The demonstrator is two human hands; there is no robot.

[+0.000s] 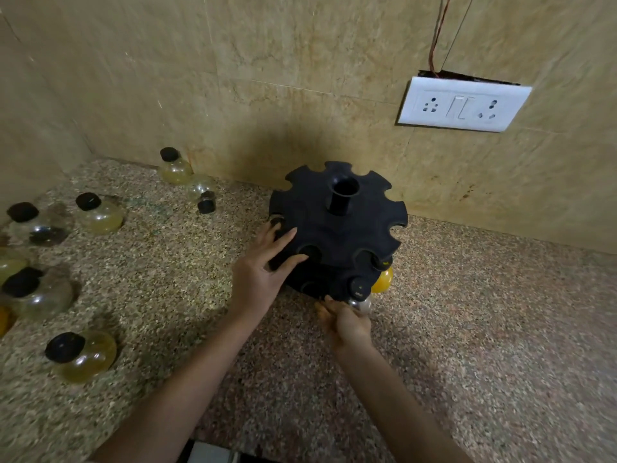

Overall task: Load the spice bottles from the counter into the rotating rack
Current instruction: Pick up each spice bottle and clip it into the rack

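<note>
Risk first: I judge the rack (337,228) could spin under my flat, open left hand (263,272) and knock the clear bottle (360,304) from its lower slot. My right hand (347,324) cups that bottle at the rack's near edge; other bottles (81,357) wait far left on the counter (484,329).

This looks like a home kitchen: a speckled granite counter (484,329) meets beige stone-look wall tiles (267,61), with a white switch-and-socket plate (462,104) at upper right and spice bottles (100,213) at left.
</note>
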